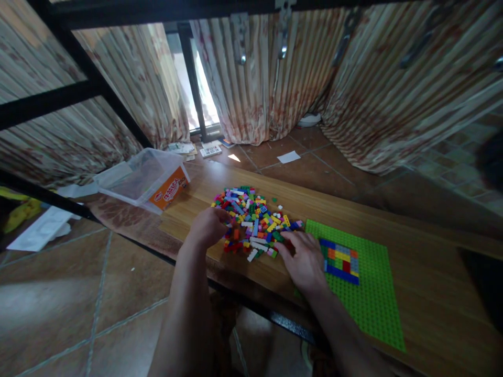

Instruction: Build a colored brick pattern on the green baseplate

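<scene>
A loose pile of small toy building bricks (255, 222) in many colours lies on the wooden bench. At the pile's left edge is my left hand (210, 226), its fingers curled in among the bricks; whatever they hold is hidden. My right hand (308, 259) reaches into the pile from the right, thumb and forefinger apart beside a dark green brick (278, 236). Partly under that hand lies a green studded baseplate (373, 293). On it sits a flat block of bricks (341, 262), with blue rows along two sides and yellow, orange, red and grey between.
A clear plastic box (133, 180) with an orange label stands at the bench's left end. A dark metal bar (267, 314) runs along the near edge. Papers (288, 157) lie on the tiled floor beyond, before striped curtains (251, 84). A dark flat object (477, 277) is at right.
</scene>
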Tool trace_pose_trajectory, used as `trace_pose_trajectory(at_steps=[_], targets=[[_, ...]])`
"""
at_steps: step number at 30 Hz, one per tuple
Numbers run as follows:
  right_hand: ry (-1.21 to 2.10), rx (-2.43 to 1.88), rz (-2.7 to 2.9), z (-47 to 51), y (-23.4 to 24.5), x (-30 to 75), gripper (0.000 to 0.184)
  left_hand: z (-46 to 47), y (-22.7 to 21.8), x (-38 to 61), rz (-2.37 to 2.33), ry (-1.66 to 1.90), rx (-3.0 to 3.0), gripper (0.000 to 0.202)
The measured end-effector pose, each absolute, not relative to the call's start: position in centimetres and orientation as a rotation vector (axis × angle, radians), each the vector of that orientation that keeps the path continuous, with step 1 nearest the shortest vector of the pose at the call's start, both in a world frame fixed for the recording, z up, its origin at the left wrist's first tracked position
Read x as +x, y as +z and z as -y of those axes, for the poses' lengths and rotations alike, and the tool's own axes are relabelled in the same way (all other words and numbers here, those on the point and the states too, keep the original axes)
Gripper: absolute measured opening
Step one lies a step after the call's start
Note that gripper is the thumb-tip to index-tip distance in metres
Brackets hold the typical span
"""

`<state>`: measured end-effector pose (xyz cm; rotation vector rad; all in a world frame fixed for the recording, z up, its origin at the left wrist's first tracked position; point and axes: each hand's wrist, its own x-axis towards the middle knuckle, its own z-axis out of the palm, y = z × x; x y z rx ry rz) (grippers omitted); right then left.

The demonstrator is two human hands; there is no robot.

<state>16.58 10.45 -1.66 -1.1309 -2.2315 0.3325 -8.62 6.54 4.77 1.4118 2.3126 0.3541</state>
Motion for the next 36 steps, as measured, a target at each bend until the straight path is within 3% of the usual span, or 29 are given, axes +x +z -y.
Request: trace_pose_trajectory(at_steps=[14, 28, 36], targets=[[0.432, -1.121, 2.172, -10.4, -1.2, 16.6, 0.021, -7.2, 4.9, -7.5, -2.345, 0.140, 1.521, 0.012], [0.488, -1.139, 2.122, -10.3, -0.3, 16.9, 0.018, -7.4, 4.2, -7.5, -2.324, 0.050, 1.581, 0.020], [0.553, -1.123, 1.972, -10.6, 0.6, 17.9, 0.018, -6.8, 6.8, -6.8, -2.284, 0.378, 1.758, 0.025]])
